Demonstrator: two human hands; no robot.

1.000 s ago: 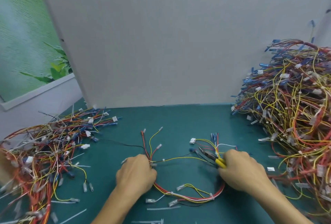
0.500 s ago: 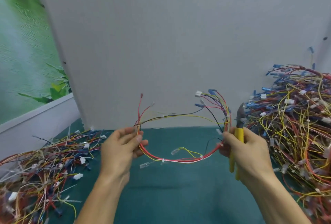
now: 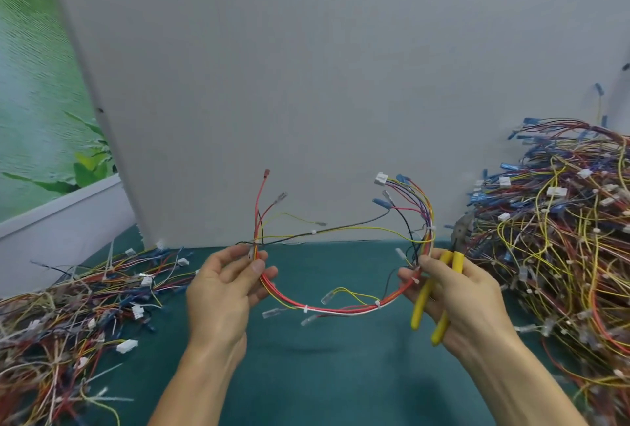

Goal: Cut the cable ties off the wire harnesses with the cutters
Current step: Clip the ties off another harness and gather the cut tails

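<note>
A wire harness (image 3: 341, 309) of red, yellow and white wires hangs in a U-shaped loop between my hands, above the green table. Small white cable ties (image 3: 306, 308) sit along its lower run. My left hand (image 3: 225, 284) pinches the harness's left end, where loose wire ends fan upward. My right hand (image 3: 456, 292) grips the yellow-handled cutters (image 3: 439, 292), jaws pointing up and handles down, and its fingertips also hold the harness's right end. White and blue connectors (image 3: 381, 179) stick up from that side.
A big heap of tangled harnesses (image 3: 559, 248) fills the right side of the table. A flatter pile of wires (image 3: 68, 316) lies at the left. A grey board (image 3: 306, 85) stands upright behind the green mat (image 3: 324, 374).
Both hands lifted the harness off the table and now hold it up as a loop. The cutters turned upright in my right hand. Over the last half second the pose barely changed.
</note>
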